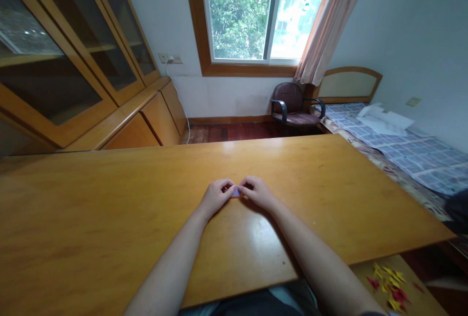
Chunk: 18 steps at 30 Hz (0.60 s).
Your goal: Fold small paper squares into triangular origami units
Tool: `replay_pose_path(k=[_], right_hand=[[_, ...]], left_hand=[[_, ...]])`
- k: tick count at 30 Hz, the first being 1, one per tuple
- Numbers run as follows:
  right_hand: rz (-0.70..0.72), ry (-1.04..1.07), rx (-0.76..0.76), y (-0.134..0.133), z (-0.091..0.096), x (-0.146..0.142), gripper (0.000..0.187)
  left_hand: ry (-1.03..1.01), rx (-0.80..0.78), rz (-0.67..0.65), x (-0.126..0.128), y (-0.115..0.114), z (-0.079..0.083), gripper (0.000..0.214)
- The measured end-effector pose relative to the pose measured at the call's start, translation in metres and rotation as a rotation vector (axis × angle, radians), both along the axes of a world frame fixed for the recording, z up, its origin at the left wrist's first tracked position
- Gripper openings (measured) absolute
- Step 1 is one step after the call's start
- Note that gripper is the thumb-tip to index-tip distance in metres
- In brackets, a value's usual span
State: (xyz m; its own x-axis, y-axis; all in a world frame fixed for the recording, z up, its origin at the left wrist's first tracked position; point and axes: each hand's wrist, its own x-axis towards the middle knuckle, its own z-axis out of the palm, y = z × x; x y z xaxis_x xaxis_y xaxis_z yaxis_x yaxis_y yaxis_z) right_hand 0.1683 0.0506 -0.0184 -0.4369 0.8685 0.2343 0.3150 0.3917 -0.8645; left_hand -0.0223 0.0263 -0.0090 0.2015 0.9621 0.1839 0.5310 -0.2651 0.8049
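Observation:
A small piece of purple paper (pixel 236 192) lies at the middle of the wooden table, between my two hands. My left hand (pixel 218 195) pinches its left side, thumb and fingertips pressed together. On the other side my right hand (pixel 257 191) grips the paper near its upper right with thumb and forefinger. The fingers cover much of the paper, so its full shape and folds are hidden. Both forearms rest over the near half of the tabletop (pixel 109 218).
Below the table's right front corner, a lower surface (pixel 360 272) bears several yellow and red folded paper pieces (pixel 391 284). A glass-door cabinet (pixel 106 62) stands at the left. Beyond the table are an armchair (pixel 292 104) and a bed (pixel 413 155) along the right wall.

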Motion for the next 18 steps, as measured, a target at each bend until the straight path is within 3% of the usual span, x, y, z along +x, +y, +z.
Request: replay_pose_path(k=[10,18], right_hand=[[-0.088,0.077,-0.030,0.0048,-0.0061,0.0039,0.011],[-0.023,0.024,0.003,0.0013,-0.0017,0.0005,0.011]], left_hand=[[-0.244,0.012,0.197,-0.0095,0.0063,-0.0061,0.022],[-0.035,0.056,-0.031,-0.0011,0.0020,0.0001,0.020]])
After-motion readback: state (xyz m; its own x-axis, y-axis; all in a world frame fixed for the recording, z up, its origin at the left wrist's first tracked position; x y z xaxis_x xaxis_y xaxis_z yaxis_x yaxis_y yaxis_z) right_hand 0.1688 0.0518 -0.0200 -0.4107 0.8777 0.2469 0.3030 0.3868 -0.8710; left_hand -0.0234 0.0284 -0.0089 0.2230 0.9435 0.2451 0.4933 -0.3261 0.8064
